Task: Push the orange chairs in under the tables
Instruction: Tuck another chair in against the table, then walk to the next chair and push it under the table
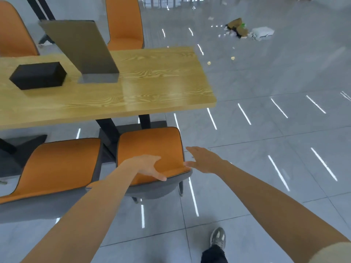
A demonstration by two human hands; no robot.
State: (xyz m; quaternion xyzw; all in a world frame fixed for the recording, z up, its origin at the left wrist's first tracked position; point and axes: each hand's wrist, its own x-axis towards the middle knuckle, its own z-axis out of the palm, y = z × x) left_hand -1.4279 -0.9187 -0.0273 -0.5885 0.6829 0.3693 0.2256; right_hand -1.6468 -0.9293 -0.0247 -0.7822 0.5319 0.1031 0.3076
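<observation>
My left grip (148, 167) lies open and flat on the back of an orange chair (150, 147) at the bench (152, 88) corner; my right grip (204, 160), fingers spread, touches the back's right edge. Its seat sits partly under the bench.

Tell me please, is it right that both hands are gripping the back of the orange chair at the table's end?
Not quite: the head view shows only the left hand on the orange chair; the right hand is open beside its edge.
</observation>
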